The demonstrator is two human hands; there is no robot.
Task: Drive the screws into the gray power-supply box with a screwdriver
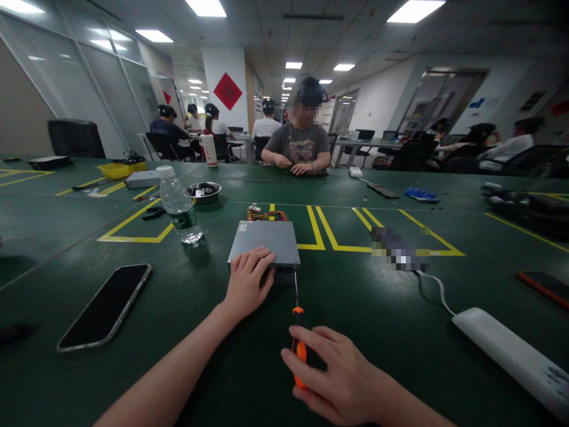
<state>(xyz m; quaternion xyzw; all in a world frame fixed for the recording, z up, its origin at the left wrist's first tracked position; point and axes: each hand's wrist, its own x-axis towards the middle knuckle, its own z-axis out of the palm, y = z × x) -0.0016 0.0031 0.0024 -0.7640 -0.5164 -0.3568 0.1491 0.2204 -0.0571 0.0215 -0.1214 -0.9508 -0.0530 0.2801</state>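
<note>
Grey rectangular metal box (265, 240): likely rigid, heavy; grip side edges | left hand (249, 279): fingers together on near-left top | right hand (335, 370): fingers clamped on orange-black screwdriver (301, 351)

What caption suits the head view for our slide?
Left hand on a grey metal box, right hand holding an orange screwdriver.

Left hand (249, 279) rests on a metal box (265, 240); right hand (340, 373) holds an orange-and-black screwdriver (300, 350).
</note>
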